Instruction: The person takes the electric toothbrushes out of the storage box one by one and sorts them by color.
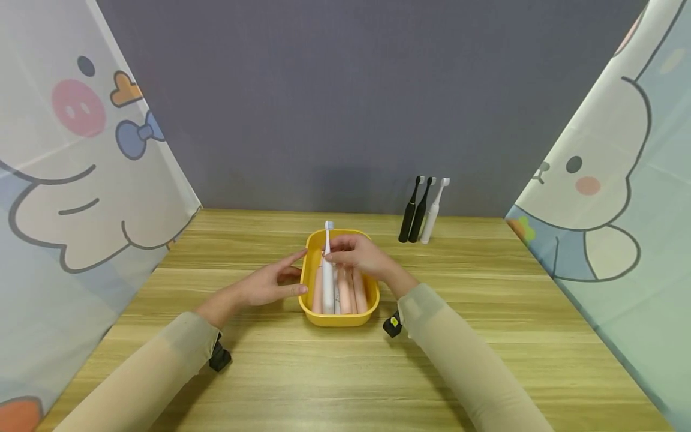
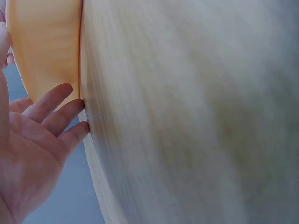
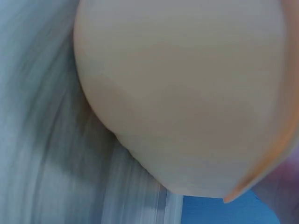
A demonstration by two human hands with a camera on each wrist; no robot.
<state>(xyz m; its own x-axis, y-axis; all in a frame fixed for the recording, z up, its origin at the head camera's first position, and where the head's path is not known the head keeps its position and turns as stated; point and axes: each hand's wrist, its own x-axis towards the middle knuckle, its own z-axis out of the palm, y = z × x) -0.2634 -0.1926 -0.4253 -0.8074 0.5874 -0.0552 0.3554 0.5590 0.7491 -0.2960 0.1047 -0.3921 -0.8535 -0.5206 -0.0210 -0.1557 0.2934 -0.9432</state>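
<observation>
A yellow bin sits on the wooden table. Several pink and white toothbrush handles lie side by side inside it. My right hand reaches over the bin's far right side and pinches a white electric toothbrush below its neck, bristle head toward the back. The toothbrush's handle overlaps the bin's contents at the left. My left hand is at the bin's left wall, thumb and fingers spread beside the rim. In the left wrist view its fingers extend loosely near the bin's outer wall.
Two black electric toothbrushes and a white one stand upright at the back right, before a grey panel. Printed cloths hang at the left and right. A pale rounded surface fills much of the right wrist view.
</observation>
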